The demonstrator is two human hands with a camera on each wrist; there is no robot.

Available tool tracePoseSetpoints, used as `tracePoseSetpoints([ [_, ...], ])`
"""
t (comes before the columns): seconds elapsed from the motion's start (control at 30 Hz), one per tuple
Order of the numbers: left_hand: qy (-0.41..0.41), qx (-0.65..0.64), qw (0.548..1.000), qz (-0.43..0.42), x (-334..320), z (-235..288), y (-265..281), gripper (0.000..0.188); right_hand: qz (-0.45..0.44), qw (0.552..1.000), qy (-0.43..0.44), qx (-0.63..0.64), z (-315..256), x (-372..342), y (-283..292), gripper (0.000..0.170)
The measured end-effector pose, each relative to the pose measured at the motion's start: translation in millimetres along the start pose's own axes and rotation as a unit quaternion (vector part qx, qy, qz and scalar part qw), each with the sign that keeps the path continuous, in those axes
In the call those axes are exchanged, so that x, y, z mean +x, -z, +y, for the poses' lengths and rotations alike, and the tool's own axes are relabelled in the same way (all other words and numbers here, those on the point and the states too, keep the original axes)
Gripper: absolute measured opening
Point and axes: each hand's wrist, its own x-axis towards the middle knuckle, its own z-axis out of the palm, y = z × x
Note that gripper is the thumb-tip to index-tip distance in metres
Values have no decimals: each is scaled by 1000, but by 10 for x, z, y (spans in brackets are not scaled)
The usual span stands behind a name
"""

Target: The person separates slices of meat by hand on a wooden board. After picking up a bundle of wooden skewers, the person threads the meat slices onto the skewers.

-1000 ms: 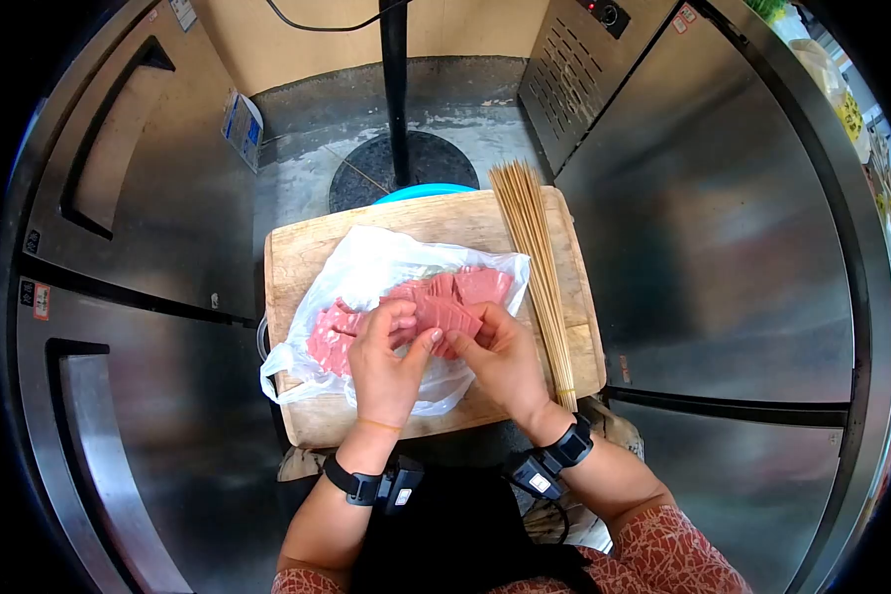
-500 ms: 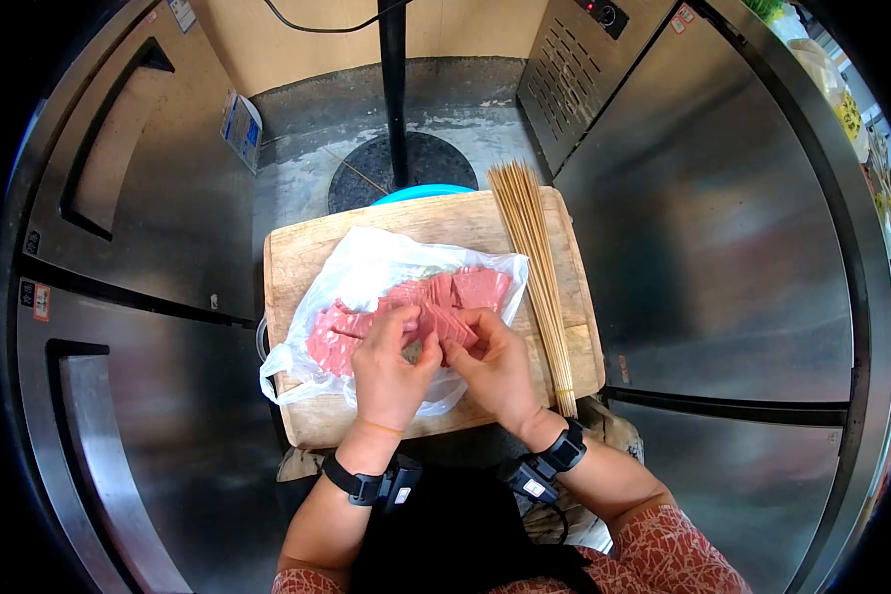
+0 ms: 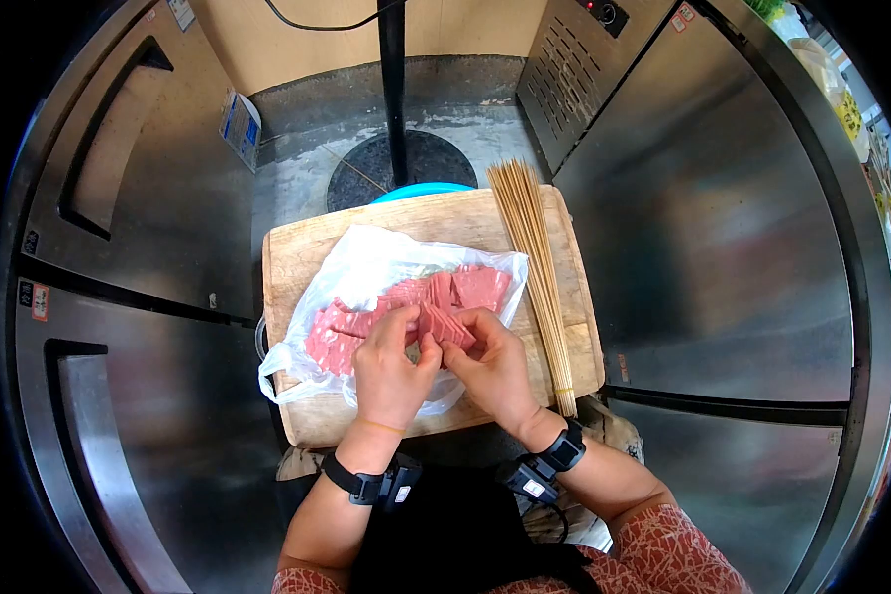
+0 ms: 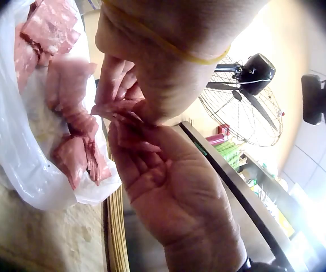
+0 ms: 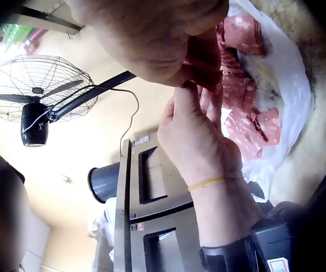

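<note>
Head view: left hand [image 3: 391, 374] and right hand [image 3: 497, 374], pinching slices [image 3: 444, 325] between them; more meat [image 3: 331, 346] on bag [image 3: 350, 259], skewers [image 3: 538, 267] alongside. Left wrist view: layered slices at fingertips; light, even grip advisable. Right wrist view: hands close together; edges best kept aligned.

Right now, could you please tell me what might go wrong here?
The thin pink meat slices, pinched between the left hand and right hand, might slip or tear if either grip pulls unevenly. The bundle of thin tan wooden skewers overhangs the far edge of the pale wooden board, so a bump could dislodge it.
</note>
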Motion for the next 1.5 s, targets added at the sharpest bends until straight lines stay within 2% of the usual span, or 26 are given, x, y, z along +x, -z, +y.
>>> tracePoseSetpoints([
  [0.17, 36, -48, 998, -14, -11, 5, -12, 30, -5, 999, 28, -26, 33, 24, 18, 25],
  [0.23, 84, -119, 989, -29, 5, -23, -17, 28, -18, 999, -1, 27, -7, 35, 16, 24],
  [0.37, 194, -304, 931, -59, 30, -37, 0, 26, -34, 996, -27, 74, -112, 35, 27, 22],
  [0.47, 168, -275, 946, -20, 32, -67, -39, 25, -20, 1000, 5, 4, -90, 38, 48, 20],
  [0.57, 170, -244, 954, -23, 21, -25, -6, 24, -20, 998, 18, -49, -188, 22, 64, 20],
  [0.67, 155, -239, 958, -15, -1, -21, -14, 24, -30, 999, 1, -15, -185, 10, 59, 20],
  [0.87, 168, -251, 953, -26, -5, -118, -45, 27, -32, 997, 31, -61, -259, 1, 37, 22],
  [0.97, 172, -239, 955, -39, 25, -12, 17, 32, -24, 999, 34, -22, -103, 35, 23, 23],
  [1.07, 173, -285, 942, -47, 19, 35, 17, 39, -20, 999, 20, -19, -91, 45, 60, 23],
  [1.17, 189, -309, 929, -71, -14, -28, -6, 37, -14, 998, 33, -48, -184, 24, 34, 21],
  [1.37, 197, -273, 938, -80, -12, 9, 25, 39, -5, 993, 73, -97, -172, 27, 42, 20],
  [1.5, 205, -319, 922, -78, -2, -20, 27, 40, -26, 995, 36, -90, -205, 29, 88, 21],
])
